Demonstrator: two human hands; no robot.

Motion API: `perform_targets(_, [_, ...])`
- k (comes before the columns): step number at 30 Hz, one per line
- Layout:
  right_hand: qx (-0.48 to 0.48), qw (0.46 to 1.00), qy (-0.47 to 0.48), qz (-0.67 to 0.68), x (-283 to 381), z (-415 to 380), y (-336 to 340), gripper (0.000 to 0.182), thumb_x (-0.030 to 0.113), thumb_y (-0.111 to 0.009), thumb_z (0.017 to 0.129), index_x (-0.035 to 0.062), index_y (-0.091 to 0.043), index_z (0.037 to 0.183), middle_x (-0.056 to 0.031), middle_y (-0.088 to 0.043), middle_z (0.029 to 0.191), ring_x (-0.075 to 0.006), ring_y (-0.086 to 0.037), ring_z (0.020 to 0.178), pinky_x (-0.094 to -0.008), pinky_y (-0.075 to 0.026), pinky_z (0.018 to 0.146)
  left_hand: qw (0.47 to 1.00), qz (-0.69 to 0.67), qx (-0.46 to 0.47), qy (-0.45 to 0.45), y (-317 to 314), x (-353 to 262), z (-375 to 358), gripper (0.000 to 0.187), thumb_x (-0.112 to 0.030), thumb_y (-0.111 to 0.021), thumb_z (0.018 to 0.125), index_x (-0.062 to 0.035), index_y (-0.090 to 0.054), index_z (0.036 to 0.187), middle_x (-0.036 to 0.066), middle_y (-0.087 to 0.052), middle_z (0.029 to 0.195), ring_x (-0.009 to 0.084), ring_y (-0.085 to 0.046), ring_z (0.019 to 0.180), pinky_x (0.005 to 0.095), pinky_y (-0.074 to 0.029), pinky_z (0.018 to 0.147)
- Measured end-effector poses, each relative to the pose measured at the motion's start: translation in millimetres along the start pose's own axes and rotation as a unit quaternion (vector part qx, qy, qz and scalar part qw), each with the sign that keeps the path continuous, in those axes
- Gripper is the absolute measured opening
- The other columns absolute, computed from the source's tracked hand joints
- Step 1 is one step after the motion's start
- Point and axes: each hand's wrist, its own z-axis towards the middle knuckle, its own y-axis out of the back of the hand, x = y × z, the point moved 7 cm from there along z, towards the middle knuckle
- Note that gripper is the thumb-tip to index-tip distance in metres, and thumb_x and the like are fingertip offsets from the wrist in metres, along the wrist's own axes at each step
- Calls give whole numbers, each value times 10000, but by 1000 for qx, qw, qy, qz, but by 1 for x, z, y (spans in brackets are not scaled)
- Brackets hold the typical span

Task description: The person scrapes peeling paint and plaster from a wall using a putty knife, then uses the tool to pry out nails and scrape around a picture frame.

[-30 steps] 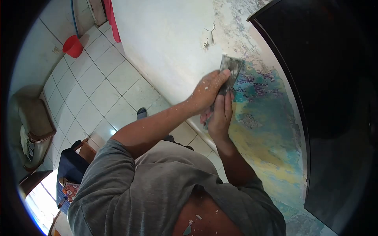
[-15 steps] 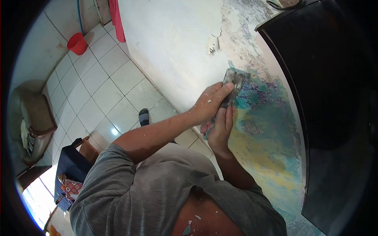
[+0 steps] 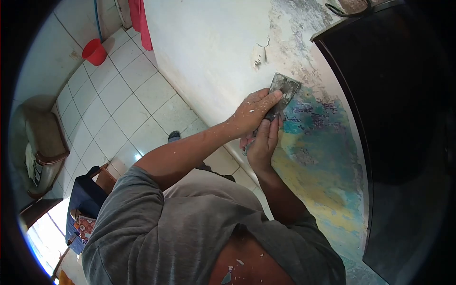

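A scraper [image 3: 286,87] with a wide, smeared metal blade lies against the wall [image 3: 209,52], its blade at the upper edge of a patch of bare blue-green and yellow paint [image 3: 323,156]. My left hand [image 3: 254,111] is closed round the scraper, with the thumb on the base of the blade. Just below, my right hand [image 3: 264,145] is closed at the handle end, which the fingers mostly hide. White flecks dot my left hand and forearm. Above the blade, a curl of loose paint [image 3: 259,54] hangs from the white surface.
A large black panel [image 3: 399,118] stands along the right, with a dark cable [image 3: 349,12] at its top. White floor tiles [image 3: 135,90] stretch to the left, with a red bucket [image 3: 94,52], a brown armchair [image 3: 45,137] and a red cloth [image 3: 140,23].
Both hands and the scraper have moved a little up the wall, away from my body. More of the blade shows above my left thumb.
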Motion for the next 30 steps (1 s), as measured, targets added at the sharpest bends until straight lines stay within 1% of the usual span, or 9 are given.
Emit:
perform_targets(6, [-37,997,-43,-49,23,-10,3,454,213,-347,1080,3,-292,1479,-34,-529,794,-67,-472,511,-226,-401,424,998,35,-12,-41,-1,37,1,539,-546,-454,1023,-23,-563,1094,94,-657,867,130,-625,773,265,-514,717])
perform_targets(7, [-43,996,-75,-33,21,-10,2,453,219,-352,1080,5,-296,1476,-28,-521,784,-66,-465,504,-227,-400,421,984,130,-59,-106,9,17,6,567,-549,-456,1021,-2,-576,1111,100,-647,897,139,-620,837,281,-499,786])
perform_targets(11, [13,1000,-12,-2,32,40,-27,472,218,-376,1076,12,-289,1492,-19,-510,753,-71,-439,471,-227,-388,410,997,51,-55,8,27,-24,10,559,-572,-432,1016,-35,-578,963,84,-659,817,143,-638,669,263,-529,558])
perform_targets(14, [-7,999,-50,19,24,17,-23,479,213,-372,1075,10,-282,1500,-23,-515,752,-73,-446,477,-226,-389,408,995,51,-49,-70,25,-16,7,567,-596,-436,1007,-42,-557,999,87,-658,789,146,-632,617,259,-517,489])
perform_targets(16, [8,995,34,-89,24,-3,-16,466,209,-369,1073,11,-291,1488,-24,-518,754,-73,-448,480,-223,-388,406,979,104,-65,-165,14,1,-1,554,-591,-451,1005,-45,-544,1009,91,-660,793,146,-635,617,259,-515,481])
perform_targets(17, [-13,999,-11,-34,22,-7,-14,453,200,-362,1072,13,-296,1480,-24,-520,756,-71,-450,483,-219,-385,406,998,27,-33,-51,8,23,-1,541,-585,-465,1004,-49,-537,996,93,-666,804,141,-634,632,261,-524,522])
perform_targets(20, [-58,996,-69,27,0,1,-4,416,180,-347,1075,13,-310,1454,-22,-519,748,-69,-452,489,-212,-381,410,1000,1,-12,29,11,-4,-1,543,-588,-461,1005,-50,-527,1004,97,-670,815,135,-637,664,253,-530,551])
perform_targets(24, [-4,1000,-3,20,8,5,-13,465,198,-345,1084,4,-271,1500,-18,-507,729,-69,-451,488,-223,-385,410,999,3,-21,-37,15,6,9,566,-594,-441,1006,-32,-507,1030,93,-669,811,122,-606,524,235,-475,356])
perform_targets(30, [-3,998,-42,-43,25,-40,26,487,192,-337,1089,2,-242,1527,-34,-515,746,-89,-461,487,-239,-399,417,1000,2,25,0,-25,33,-18,572,-597,-403,1021,-36,-511,1045,107,-681,834,141,-639,634,233,-519,472])
